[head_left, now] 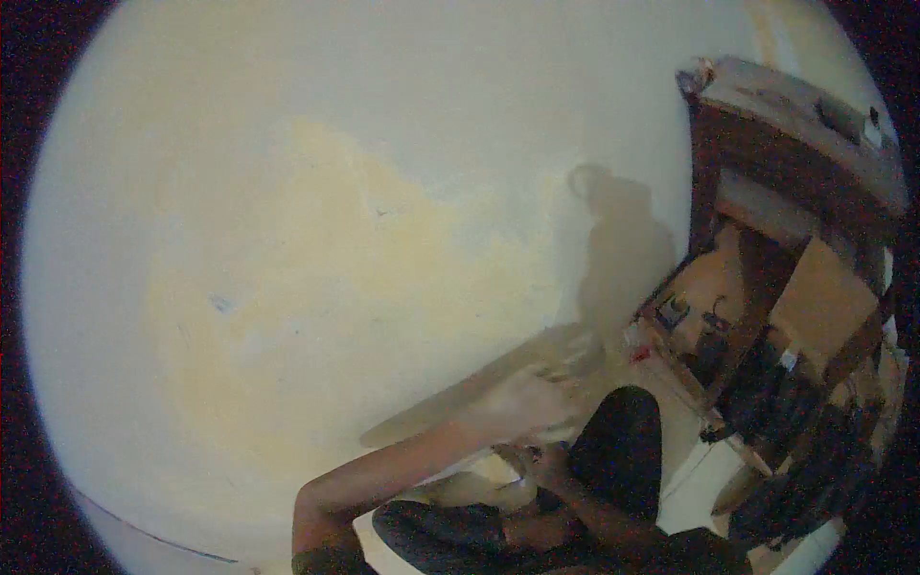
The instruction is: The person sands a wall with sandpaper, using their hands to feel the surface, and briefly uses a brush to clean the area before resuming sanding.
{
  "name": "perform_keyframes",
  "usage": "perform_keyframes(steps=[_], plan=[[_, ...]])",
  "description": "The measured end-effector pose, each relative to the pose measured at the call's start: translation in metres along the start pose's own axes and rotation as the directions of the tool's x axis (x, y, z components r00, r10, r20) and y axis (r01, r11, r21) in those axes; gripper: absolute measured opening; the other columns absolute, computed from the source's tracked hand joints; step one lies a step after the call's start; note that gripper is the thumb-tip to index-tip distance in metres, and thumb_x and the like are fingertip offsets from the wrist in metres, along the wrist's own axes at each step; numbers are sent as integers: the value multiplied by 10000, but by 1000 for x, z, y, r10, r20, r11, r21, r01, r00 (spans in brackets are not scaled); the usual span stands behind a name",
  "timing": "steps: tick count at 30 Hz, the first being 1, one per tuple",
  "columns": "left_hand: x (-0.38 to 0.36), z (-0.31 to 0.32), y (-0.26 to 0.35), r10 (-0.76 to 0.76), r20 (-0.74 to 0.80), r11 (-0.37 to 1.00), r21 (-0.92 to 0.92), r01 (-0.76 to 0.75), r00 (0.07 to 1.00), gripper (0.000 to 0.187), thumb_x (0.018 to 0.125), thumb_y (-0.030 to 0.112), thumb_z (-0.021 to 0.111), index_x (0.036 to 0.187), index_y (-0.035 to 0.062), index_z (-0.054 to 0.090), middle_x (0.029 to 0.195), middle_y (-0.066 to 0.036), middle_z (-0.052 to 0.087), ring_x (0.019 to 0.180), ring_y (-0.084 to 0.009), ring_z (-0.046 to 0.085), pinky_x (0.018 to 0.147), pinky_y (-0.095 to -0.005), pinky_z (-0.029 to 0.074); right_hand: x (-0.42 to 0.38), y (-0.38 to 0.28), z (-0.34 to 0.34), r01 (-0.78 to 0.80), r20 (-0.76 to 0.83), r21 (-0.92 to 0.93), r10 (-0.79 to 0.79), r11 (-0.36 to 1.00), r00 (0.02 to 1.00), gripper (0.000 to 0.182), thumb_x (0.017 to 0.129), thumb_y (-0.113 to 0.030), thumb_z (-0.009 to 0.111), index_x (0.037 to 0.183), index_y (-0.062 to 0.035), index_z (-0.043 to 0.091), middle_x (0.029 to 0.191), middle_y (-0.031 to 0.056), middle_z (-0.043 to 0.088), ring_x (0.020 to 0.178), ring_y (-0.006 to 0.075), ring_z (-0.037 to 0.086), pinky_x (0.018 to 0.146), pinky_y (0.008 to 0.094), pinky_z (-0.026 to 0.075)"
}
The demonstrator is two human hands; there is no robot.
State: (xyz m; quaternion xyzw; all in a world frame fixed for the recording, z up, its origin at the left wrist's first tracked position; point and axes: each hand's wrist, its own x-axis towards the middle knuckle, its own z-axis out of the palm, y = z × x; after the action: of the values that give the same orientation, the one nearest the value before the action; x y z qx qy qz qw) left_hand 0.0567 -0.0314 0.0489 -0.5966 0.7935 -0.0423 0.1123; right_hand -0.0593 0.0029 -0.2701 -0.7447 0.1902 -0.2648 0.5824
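Note:
My left hand (532,401) reaches out in front of the pale wall, smeared by motion, so its fingers do not show clearly. Below it, my right hand (544,462) is closed low between my legs, against a pale, rounded object (494,474) with a dark edge. I cannot tell what that hand grips. Dark-clothed knees rise on both sides, one knee (618,436) beside the right forearm and the other leg (441,532) under the left arm.
A painted wall (383,220) with yellowish patches fills most of the view and carries my shadow (623,240). On the right stands a dark wooden shelf unit (786,144) with a cardboard piece (824,292) and dark cloth or bags (776,383).

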Motion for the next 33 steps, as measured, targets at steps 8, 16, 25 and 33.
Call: perform_keyframes(steps=[8, 16, 25, 33], plan=[[-160, -193, -82, -174, -855, 534, 336, 776, 489, 835, 918, 290, 753, 1607, 72, 336, 1650, -208, 341, 1547, -394, 265, 1249, -541, 251, 13, 0, 25, -101, 147, 122, 83, 987, 986, 285, 932, -260, 742, 1120, -49, 706, 974, 166, 740, 891, 290, 740, 759, 398, 578], [-106, -137, -66, -205, -899, 264, 330, 906, 387, 906, 959, 582, 598, 1637, 76, 274, 1698, -226, 217, 1574, -423, 180, 1260, -579, 137, -1, -7, 22, -23, 171, 159, -5, 987, 985, 215, 975, -185, 689, 1139, -46, 699, 1002, 161, 744, 880, 271, 748, 765, 382, 590], [-90, 63, 36, -182, 398, 885, -333, 326, 899, 563, 988, 431, 632, 1471, 153, 554, 1482, -150, 571, 1396, -340, 509, 1182, -496, 384, 14, -26, -3, -156, 231, 535, 34, 831, 972, 260, 997, -189, 683, 1198, -24, 686, 1157, 121, 732, 1063, 225, 710, 910, 376, 564], [-138, 13, 49, -510, 44, 799, -345, 492, 859, 527, 872, 345, 801, 1337, 141, 658, 1423, -141, 603, 1334, -372, 552, 1151, -538, 418, 83, -105, -36, -190, 534, 700, -327, 689, 780, 390, 1010, -122, 651, 1372, 2, 578, 1386, 164, 619, 1291, 256, 595, 1046, 390, 514]])
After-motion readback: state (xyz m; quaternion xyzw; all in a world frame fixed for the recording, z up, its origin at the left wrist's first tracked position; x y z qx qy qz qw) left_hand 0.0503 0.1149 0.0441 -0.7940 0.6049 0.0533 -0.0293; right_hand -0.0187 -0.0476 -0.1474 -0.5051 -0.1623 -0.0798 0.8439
